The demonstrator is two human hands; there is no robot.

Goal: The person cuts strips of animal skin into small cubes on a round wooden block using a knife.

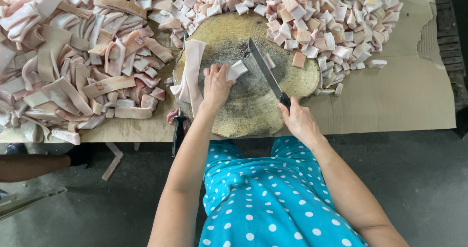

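Fingers of the left hand point(216, 85) pinch a pale pork-skin strip point(237, 70) on the round wooden block point(292, 79); right hand point(298, 122) grips the black-handled knife point(265, 71), heaped long strips point(78, 57) left, cut cubes point(321, 18) behind

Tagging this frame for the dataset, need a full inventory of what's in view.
block: one, tan wood round, centre of the table
knife: one, steel blade with dark handle, slanting across the block
strip: one, pale pink, on the block at the blade
long strips: a few, pink, draped over the block's left edge
strip pile: many, pink and cream, left of the block
cube pile: many, pink and cream, behind and right of the block
cardboard: one sheet, brown, covering the table
second knife: one, dark handle, table's near edge
floor: grey, below
dress: blue, white dots
left hand: pressing the strip
right hand: gripping the knife handle
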